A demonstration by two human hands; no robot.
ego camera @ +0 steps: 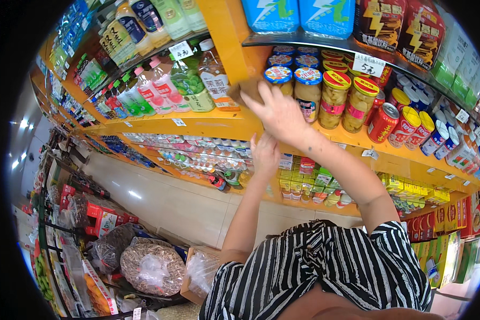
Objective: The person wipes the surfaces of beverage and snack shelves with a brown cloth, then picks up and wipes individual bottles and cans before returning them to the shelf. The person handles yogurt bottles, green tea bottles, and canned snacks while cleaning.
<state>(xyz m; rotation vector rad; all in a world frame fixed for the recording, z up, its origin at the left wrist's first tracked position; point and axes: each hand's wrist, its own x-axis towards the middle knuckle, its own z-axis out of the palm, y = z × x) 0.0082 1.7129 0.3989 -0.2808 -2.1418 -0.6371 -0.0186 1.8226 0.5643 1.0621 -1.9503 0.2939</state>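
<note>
My right hand [283,114] holds a brown cloth [246,91] against the yellow wooden upright [230,48] between two shelf bays. Just below it, my left hand [266,155] is raised to the front of the upright; its fingertips are partly hidden behind my right hand, so its grip is unclear. To the left of the cloth, touching or very near it, stands a bottle of tea [215,78]. Glass jars of fruit with blue lids [307,90] and yellow-red lids [335,100] are right beside my right hand.
A dark upper shelf edge [304,39] carries blue packs [270,16] above the jars. Red cans [383,122] line the shelf further right. Small drink bottles [208,154] fill lower shelves. Behind the tiled aisle [192,200] lie bagged dried goods [154,266] and a cardboard box [192,276].
</note>
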